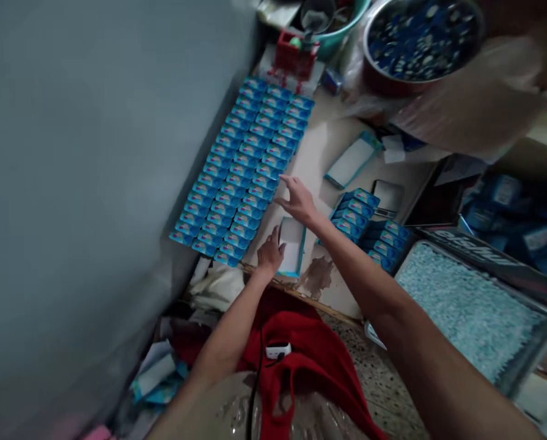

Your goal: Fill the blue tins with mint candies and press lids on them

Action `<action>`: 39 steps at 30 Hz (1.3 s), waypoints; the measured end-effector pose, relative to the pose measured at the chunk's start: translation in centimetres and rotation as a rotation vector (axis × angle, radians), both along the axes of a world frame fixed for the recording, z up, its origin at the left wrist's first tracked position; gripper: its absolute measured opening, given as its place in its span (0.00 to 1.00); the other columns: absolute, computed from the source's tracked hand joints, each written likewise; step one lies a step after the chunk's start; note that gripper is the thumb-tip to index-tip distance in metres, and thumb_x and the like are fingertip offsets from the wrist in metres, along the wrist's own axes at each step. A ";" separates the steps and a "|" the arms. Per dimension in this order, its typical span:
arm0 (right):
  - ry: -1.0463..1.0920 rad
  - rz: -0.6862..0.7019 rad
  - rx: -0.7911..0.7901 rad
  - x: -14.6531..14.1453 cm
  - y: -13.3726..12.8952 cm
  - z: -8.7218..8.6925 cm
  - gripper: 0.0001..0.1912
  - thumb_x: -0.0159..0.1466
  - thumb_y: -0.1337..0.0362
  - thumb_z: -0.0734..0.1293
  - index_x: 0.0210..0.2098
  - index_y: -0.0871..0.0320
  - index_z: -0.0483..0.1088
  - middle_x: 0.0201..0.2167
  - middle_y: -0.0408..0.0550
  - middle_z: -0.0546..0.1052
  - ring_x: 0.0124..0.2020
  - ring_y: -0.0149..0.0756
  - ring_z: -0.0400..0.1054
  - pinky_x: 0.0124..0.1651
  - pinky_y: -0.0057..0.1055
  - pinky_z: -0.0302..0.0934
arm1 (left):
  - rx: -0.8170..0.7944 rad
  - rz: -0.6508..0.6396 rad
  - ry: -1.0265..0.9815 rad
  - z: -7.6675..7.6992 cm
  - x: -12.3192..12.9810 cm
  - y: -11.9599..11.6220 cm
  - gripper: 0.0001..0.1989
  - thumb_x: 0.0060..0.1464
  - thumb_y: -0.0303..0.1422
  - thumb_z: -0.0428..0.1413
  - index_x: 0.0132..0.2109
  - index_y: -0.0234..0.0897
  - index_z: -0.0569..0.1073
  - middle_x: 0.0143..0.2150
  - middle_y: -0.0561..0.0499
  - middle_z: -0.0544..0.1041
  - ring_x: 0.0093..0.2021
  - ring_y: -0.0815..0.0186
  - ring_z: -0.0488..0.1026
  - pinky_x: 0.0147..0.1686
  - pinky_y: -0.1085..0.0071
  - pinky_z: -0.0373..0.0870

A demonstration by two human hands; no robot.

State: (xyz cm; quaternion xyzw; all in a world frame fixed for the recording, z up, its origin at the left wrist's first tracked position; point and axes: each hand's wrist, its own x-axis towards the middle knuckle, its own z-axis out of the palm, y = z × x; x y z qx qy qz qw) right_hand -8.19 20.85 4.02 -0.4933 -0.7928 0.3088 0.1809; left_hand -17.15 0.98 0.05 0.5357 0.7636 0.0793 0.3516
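Several blue printed packets [243, 162] lie in three long, close rows along the wall side of the table. My right hand [298, 198] is at the right edge of these rows, its thumb and index finger apart and the fingertips by a packet; I cannot tell if they touch it. Just in front of me lies an open, shallow box [292, 247] with a white inside and blue edges. My left hand [271, 252] rests at the left side of this box, fingers apart, holding nothing that I can see.
Two stacks of blue packets [354, 214] stand right of my right forearm. Behind them lie another white-and-blue box [353, 159] and a dark flat device [387, 197]. A tray of pale blue granules [466, 311] is at right. A metal bowl [422, 40] and red holder [296, 55] stand at the back.
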 end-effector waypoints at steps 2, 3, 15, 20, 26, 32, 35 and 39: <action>0.074 0.018 0.002 -0.4 -0.9 -0.8 0.28 0.67 0.60 0.72 0.66 0.58 0.76 0.56 0.61 0.83 0.55 0.53 0.79 0.62 0.50 0.74 | 0.079 0.050 0.006 0.8 -0.8 -2.2 0.28 0.74 0.35 0.61 0.76 0.36 0.70 0.65 0.35 0.82 0.62 0.50 0.83 0.60 0.61 0.79; 0.117 0.009 -0.009 -0.4 -2.4 -1.0 0.23 0.70 0.59 0.70 0.62 0.57 0.79 0.52 0.58 0.85 0.50 0.51 0.80 0.59 0.49 0.75 | 0.120 0.078 0.017 1.4 -1.4 -4.0 0.23 0.74 0.36 0.60 0.71 0.37 0.76 0.61 0.37 0.84 0.60 0.52 0.83 0.60 0.62 0.78; 0.261 -0.106 -0.177 -6.3 -25.4 -7.7 0.56 0.61 0.30 0.77 0.73 0.61 0.61 0.67 0.70 0.74 0.67 0.60 0.72 0.70 0.58 0.69 | 0.418 -0.104 0.235 0.9 -18.8 -8.5 0.26 0.79 0.41 0.50 0.76 0.42 0.73 0.77 0.39 0.73 0.83 0.43 0.59 0.83 0.34 0.38; 0.099 -0.179 -0.019 -9.1 -26.4 -8.2 0.58 0.62 0.33 0.78 0.77 0.59 0.55 0.71 0.71 0.65 0.73 0.60 0.64 0.73 0.59 0.63 | 0.436 -0.255 0.145 -1.7 -20.5 -7.9 0.28 0.79 0.45 0.48 0.78 0.45 0.70 0.77 0.42 0.73 0.85 0.43 0.54 0.82 0.32 0.25; -0.351 -0.161 0.005 -13.1 -26.7 -4.7 0.51 0.65 0.47 0.76 0.80 0.60 0.59 0.76 0.72 0.59 0.75 0.67 0.56 0.72 0.63 0.57 | 0.519 -0.295 0.053 -2.9 -21.7 -7.9 0.29 0.79 0.46 0.47 0.77 0.41 0.71 0.78 0.40 0.72 0.85 0.43 0.55 0.83 0.33 0.28; -0.471 -0.160 0.033 -16.5 -25.3 -3.6 0.40 0.74 0.59 0.64 0.83 0.58 0.57 0.74 0.71 0.64 0.73 0.62 0.57 0.71 0.58 0.57 | 0.617 -0.210 -0.063 -2.9 -21.8 -7.3 0.29 0.79 0.42 0.43 0.75 0.37 0.73 0.75 0.37 0.75 0.82 0.49 0.61 0.84 0.39 0.36; -0.473 -0.076 0.044 -15.2 -25.3 -2.8 0.46 0.69 0.56 0.70 0.83 0.58 0.57 0.73 0.69 0.64 0.72 0.63 0.57 0.70 0.56 0.57 | 0.637 -0.141 -0.112 -2.7 -22.0 -6.9 0.32 0.80 0.46 0.39 0.76 0.36 0.70 0.74 0.36 0.76 0.81 0.50 0.63 0.84 0.42 0.40; -0.412 0.015 0.096 -8.6 -26.6 0.1 0.55 0.61 0.50 0.77 0.82 0.56 0.59 0.71 0.66 0.66 0.70 0.63 0.60 0.70 0.55 0.58 | 0.697 -0.089 -0.147 -1.8 -22.5 -7.1 0.38 0.79 0.57 0.38 0.77 0.36 0.69 0.72 0.35 0.77 0.82 0.47 0.62 0.82 0.42 0.49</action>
